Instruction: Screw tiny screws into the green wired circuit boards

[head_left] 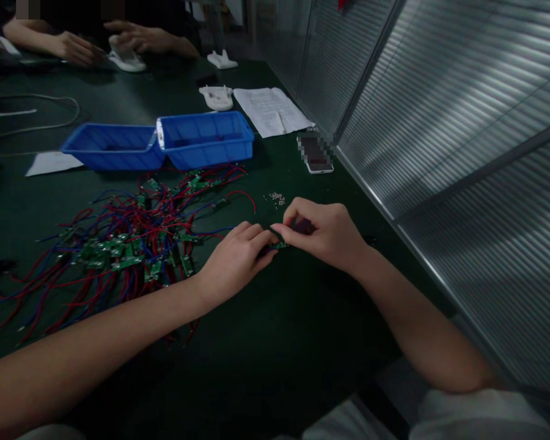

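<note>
A small green circuit board [282, 245] is pinched between the thumb and fingers of my left hand [238, 253], low over the table. My right hand [325, 235] is closed, its thumb and forefinger pressed together just beside the board. Whatever those fingertips hold is hidden or too small to name; something dark shows inside the curled fingers. Just beyond my hands lies a little pile of tiny metal parts [278, 198]. To the left, a tangled heap of green circuit boards [119, 250] with red and blue wires spreads over the table.
Two blue plastic bins [119, 150] [206, 153] stand behind the heap. Printed paper [270, 110], a phone [316, 153] and a white plastic part [217, 98] lie farther back. A glass partition with blinds [462, 122] borders the right. Across the table, another person's hands [80, 49] handle a white part.
</note>
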The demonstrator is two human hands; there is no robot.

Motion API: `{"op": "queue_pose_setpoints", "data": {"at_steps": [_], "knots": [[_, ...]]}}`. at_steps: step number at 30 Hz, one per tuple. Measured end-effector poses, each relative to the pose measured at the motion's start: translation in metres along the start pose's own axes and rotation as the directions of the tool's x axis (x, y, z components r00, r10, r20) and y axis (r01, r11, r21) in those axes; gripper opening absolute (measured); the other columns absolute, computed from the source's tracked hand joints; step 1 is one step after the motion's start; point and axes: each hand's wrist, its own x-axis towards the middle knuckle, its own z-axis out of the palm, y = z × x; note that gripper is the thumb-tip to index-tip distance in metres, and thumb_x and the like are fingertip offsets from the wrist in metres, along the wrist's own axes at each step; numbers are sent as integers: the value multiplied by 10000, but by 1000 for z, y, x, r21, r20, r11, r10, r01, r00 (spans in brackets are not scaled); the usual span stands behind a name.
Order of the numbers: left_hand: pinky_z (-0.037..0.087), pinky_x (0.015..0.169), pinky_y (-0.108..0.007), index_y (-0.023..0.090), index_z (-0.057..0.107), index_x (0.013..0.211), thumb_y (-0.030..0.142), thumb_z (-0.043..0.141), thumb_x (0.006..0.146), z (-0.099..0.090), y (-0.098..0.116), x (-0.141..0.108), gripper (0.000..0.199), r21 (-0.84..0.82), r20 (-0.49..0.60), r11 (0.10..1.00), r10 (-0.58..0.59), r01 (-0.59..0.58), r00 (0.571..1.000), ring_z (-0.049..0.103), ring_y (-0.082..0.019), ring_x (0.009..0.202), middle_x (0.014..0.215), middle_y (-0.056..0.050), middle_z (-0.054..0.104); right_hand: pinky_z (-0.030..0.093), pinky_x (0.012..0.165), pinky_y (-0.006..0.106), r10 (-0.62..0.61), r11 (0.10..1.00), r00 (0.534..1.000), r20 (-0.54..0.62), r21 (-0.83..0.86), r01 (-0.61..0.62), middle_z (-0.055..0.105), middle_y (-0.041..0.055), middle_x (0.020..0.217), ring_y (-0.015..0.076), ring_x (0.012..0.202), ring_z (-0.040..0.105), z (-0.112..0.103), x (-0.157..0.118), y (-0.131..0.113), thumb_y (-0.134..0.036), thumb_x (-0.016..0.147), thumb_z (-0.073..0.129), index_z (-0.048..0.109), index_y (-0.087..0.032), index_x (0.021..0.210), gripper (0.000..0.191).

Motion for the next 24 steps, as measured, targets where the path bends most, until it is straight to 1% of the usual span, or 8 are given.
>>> {"op": "queue_pose_setpoints", "data": {"at_steps": [2,4,7,9,15,24], "knots": [[405,747,-338,182,532,990,278,496,883,0,1,0,148,-11,2,1000,1,-1,1000,454,-196,838,908,-46,554,332,559,192,14,996,997,-80,84,-8,544,-52,635,52,553,484,6,0,3,-392,832,556,547,-179,749,228],[406,749,-337,187,533,988,272,501,880,-1,1,0,141,-37,-7,999,1,-1,1000,458,-197,846,916,-43,558,330,544,187,17,991,990,-143,132,2,514,-60,597,43,523,457,8,0,4,-386,830,562,531,-172,693,256],[409,765,-336,195,539,989,270,501,881,-2,2,0,137,-76,-14,997,-1,0,1000,464,-198,872,919,-38,561,310,520,187,-3,992,977,-212,123,30,452,-69,549,35,485,399,4,0,5,-384,845,544,479,-171,633,307],[409,770,-335,201,544,991,272,500,882,-2,2,0,137,-82,-11,997,-6,5,1000,463,-196,874,910,-33,560,299,516,189,-25,995,972,-234,91,47,425,-71,543,32,477,371,1,0,5,-368,858,526,450,-173,619,318],[407,765,-335,210,549,994,255,497,881,-3,2,1,132,-69,2,998,-7,7,1000,459,-195,861,901,-32,554,282,516,183,-84,993,976,-201,60,98,403,-73,559,26,482,352,2,1,6,-323,870,510,433,-171,634,291],[405,752,-336,210,552,999,277,480,890,-3,3,1,147,-24,4,1000,10,-10,1000,450,-199,852,885,-37,551,278,516,185,-99,994,980,-173,22,104,402,-73,562,28,483,351,4,2,8,-303,873,505,426,-172,639,279]]}}
